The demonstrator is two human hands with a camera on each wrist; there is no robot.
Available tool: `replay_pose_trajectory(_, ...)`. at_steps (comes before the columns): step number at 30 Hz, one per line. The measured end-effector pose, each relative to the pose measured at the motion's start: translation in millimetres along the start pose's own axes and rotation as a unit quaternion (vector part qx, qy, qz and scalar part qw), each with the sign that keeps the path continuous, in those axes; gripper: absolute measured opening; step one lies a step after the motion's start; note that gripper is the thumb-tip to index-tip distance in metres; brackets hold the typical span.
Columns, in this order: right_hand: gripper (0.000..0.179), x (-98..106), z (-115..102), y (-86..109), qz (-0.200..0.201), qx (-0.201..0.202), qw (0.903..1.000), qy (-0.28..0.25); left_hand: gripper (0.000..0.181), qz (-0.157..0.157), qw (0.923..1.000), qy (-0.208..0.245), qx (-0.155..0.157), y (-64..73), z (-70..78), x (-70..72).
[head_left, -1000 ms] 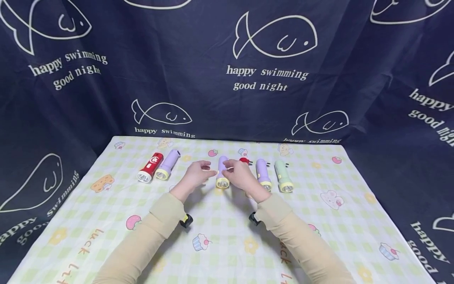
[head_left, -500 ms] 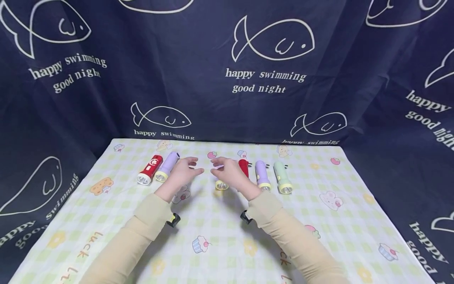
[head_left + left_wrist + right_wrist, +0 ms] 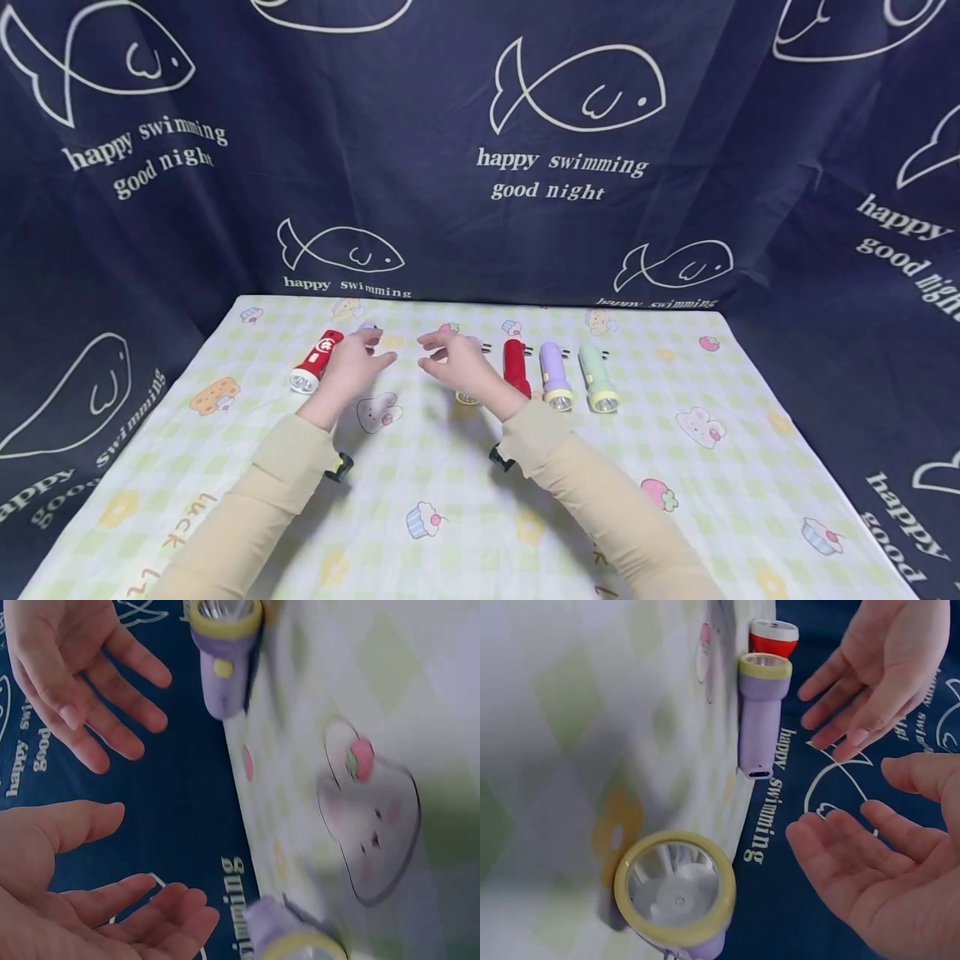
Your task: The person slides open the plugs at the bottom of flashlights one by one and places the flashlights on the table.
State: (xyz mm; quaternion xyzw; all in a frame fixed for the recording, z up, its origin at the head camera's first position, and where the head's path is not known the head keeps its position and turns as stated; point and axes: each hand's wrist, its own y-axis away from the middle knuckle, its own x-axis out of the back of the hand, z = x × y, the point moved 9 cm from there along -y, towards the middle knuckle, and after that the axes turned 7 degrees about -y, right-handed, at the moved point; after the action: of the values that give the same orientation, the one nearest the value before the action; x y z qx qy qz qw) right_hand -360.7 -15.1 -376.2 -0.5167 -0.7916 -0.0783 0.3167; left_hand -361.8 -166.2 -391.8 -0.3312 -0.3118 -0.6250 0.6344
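My left hand [image 3: 348, 367] is over the left purple flashlight [image 3: 761, 727], hiding most of it in the head view. Its fingers are relaxed and hold nothing. A red flashlight with a white head [image 3: 315, 364] lies just left of that hand. My right hand [image 3: 467, 367], also with nothing in its grasp, hovers over the middle purple flashlight, whose yellow-rimmed lens [image 3: 676, 889] faces the right wrist camera. The palms face each other with a gap between them, as the left wrist view shows.
Right of my right hand lie a red flashlight [image 3: 514, 367], a purple flashlight [image 3: 555, 375] and a mint green flashlight [image 3: 597, 377] in a row, with prongs showing near their far ends. A checked cloth [image 3: 480, 467] covers the table. Dark blue curtains [image 3: 450, 167] hang behind it.
Both hands have moved left, away from around the middle purple flashlight. The left hand now covers the left purple one, and the red flashlight on the right has come into view. The flashlights stay put.
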Motion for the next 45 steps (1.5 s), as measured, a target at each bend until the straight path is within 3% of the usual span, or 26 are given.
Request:
replay_pose_trajectory(9,0.033,-14.1,-6.0,-5.8,0.008,0.035,0.9994,0.002,0.049,0.075,0.997,-0.018,0.01,0.0,-22.0,17.3)
replay_pose_trajectory(13,0.03,-18.5,-6.0,-9.4,0.026,0.055,0.9981,0.01,0.046,0.101,0.9946,-0.021,0.011,-1.8,-28.7,19.9)
replay_pose_trajectory(21,0.029,-24.0,3.5,-12.4,0.051,0.053,0.9973,-0.001,0.047,0.143,0.9889,-0.041,-0.002,-9.3,-37.8,19.6)
replay_pose_trajectory(30,0.027,-32.2,14.8,-13.3,0.083,0.038,0.9954,-0.029,0.053,0.131,0.9878,-0.082,0.021,-20.7,-51.8,5.1)
replay_pose_trajectory(45,0.029,-55.9,17.9,-16.0,0.08,0.02,0.9957,-0.043,0.055,0.092,0.9786,-0.184,0.01,-32.1,-42.9,-2.6)
